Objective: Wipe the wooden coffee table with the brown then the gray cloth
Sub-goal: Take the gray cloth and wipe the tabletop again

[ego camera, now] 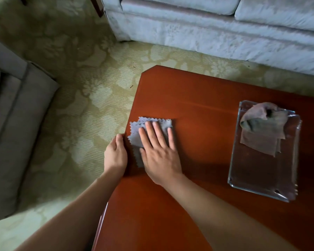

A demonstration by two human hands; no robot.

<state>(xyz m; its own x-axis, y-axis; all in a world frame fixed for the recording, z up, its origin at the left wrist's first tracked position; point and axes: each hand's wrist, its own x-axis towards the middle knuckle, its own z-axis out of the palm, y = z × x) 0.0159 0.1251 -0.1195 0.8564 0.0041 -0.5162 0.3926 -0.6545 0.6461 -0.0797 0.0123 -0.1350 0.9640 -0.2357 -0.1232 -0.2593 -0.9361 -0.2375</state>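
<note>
The right hand (158, 153) lies flat on the gray cloth (149, 131), fingers (157, 132) spread apart and pressing it onto the wooden coffee table (198, 109) near its left edge. The left hand (116, 153) rests against that edge just beside the right fingers, its own fingers held together, gripping nothing that can be seen. The brown cloth (261, 131) lies crumpled and partly draped on a clear glass tray (257, 178), well apart from the fingers, toward the right side of the surface. Judging by this, the brown pass looks finished and the gray pass is under way, with most of the surface beyond the fingers likely left to cover. The gray cloth is thin, folded in layers, with pinked zigzag edges, probably a microfibre piece that slides easily. The brown cloth looks softer and limp. The surface is smooth, glossy reddish wood with a clipped corner. A pale textured sofa (207, 29) and patterned carpet (89, 87) lie beyond the fingers.
</note>
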